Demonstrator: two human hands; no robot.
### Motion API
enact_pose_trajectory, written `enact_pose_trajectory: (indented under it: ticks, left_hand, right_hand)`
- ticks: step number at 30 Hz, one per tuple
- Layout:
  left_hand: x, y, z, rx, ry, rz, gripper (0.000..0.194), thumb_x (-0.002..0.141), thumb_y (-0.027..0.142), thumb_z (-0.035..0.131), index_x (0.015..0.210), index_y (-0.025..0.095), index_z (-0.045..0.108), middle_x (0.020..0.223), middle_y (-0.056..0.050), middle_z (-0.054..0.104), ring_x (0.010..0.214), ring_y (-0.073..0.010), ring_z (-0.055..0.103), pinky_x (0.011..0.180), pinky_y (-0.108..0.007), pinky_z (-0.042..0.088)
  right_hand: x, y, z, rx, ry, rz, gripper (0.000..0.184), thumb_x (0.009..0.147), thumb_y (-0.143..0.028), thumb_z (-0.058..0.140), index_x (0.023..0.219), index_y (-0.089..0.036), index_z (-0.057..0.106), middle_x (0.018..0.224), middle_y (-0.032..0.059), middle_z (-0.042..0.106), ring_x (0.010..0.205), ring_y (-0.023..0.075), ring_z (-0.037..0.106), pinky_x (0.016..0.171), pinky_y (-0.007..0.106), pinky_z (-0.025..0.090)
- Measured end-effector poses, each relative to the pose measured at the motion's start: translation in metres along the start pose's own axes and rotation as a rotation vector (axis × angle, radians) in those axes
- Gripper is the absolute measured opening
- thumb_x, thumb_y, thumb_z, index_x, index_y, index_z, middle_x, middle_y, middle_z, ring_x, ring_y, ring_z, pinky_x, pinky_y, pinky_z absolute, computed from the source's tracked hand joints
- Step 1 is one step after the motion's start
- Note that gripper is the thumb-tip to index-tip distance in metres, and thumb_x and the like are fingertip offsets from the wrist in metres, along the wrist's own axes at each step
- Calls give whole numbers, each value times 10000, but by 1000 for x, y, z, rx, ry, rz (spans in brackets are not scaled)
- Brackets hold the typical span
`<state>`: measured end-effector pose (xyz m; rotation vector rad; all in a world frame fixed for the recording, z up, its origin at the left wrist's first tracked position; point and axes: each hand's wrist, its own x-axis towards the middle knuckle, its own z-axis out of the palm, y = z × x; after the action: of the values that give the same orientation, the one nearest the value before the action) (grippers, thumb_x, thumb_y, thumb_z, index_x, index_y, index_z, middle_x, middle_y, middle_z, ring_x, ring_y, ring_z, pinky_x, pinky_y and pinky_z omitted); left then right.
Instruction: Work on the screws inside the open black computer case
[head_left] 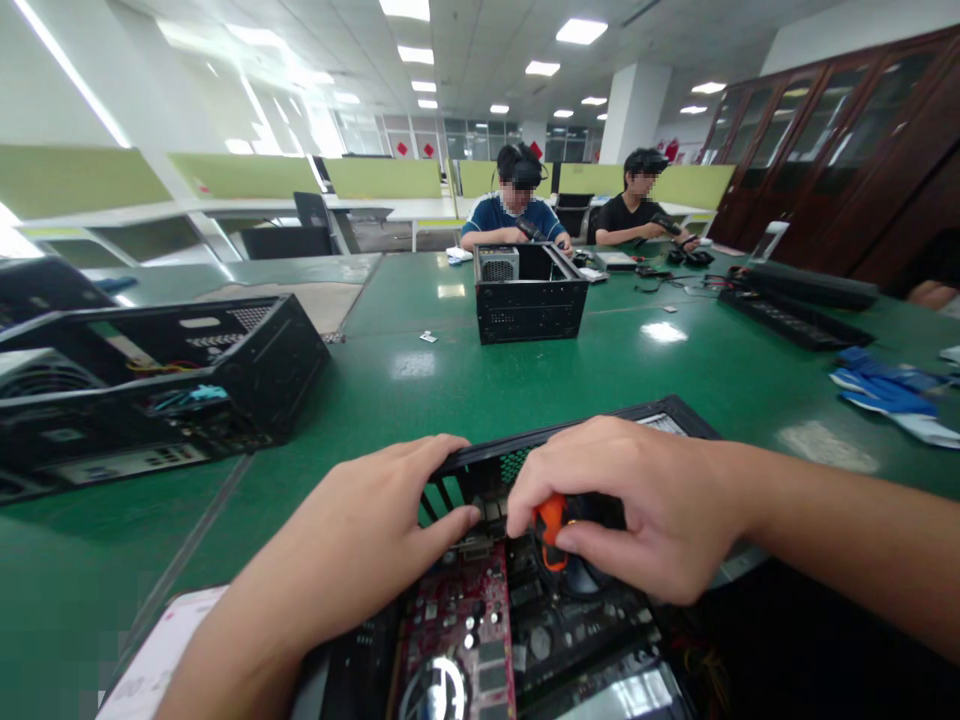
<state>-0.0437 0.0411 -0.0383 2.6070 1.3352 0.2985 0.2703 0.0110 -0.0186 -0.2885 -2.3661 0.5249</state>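
Observation:
An open black computer case [469, 462] lies in front of me, with a red graphics card [491, 600] inside. My left hand [375, 530] grips the case's far wall, its fingers over the rim and its thumb inside by the slot brackets. In my right hand [637, 500] is an orange and black screwdriver [552, 520], pinched by the handle between thumb and fingers. The handle stands roughly upright inside the case, just right of the card. I cannot make out where its tip ends. Part of the board is hidden beneath my right hand.
To the left lies another open case [262, 370]; a third case [532, 310] stands across the green table [390, 390]. Two people sit beyond, holding tools. Blue and white gloves [892, 395] and black panels [795, 305] lie at right. Paper [165, 640] is beside my left forearm.

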Motion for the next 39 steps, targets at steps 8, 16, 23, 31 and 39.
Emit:
enact_pose_trajectory:
  ticks: [8,16,23,31,39]
  left_hand:
    - [-1,3,-3,15,-30,-24,595,1053,560,762,1574,303,890,1514,-120,976,1366,-443,940,1258,-609,729]
    - [-1,-5,2,23,15,-4,582,1061,599,828,1567,319,895,1478,-110,985,1326,-444,958,1263,-602,734]
    - [0,-4,0,20,19,-8,586,1060,623,824,1558,323,902,1460,-109,990,1295,-448,965,1232,-607,755]
    - [-1,-4,-1,29,5,1,609,1081,621,781,1589,303,890,1457,-124,991,1269,-438,965,1258,-620,744]
    - [-1,-5,1,16,25,4,584,1062,606,815,1565,323,904,1461,-124,990,1287,-465,968,1226,-641,761]
  right_hand:
    - [-2,-16,-18,-18,-31,156,203,1118,-93,767,1250,-173,899,1142,87,1005,976,194,944,927,279,738]
    - [-45,-52,-26,-341,152,160,250,1008,-66,614,1080,-281,718,886,-12,847,775,189,824,779,315,649]
    - [-53,-35,-18,-187,211,187,230,925,-92,611,1018,-294,668,803,-55,758,652,146,714,664,266,572]
    - [-56,-22,-15,-197,158,199,206,950,-101,629,1010,-275,723,832,-4,797,692,190,774,683,311,619]
    - [-56,-21,-14,-173,154,209,191,951,-107,665,1017,-272,734,841,5,808,704,199,780,690,314,634]
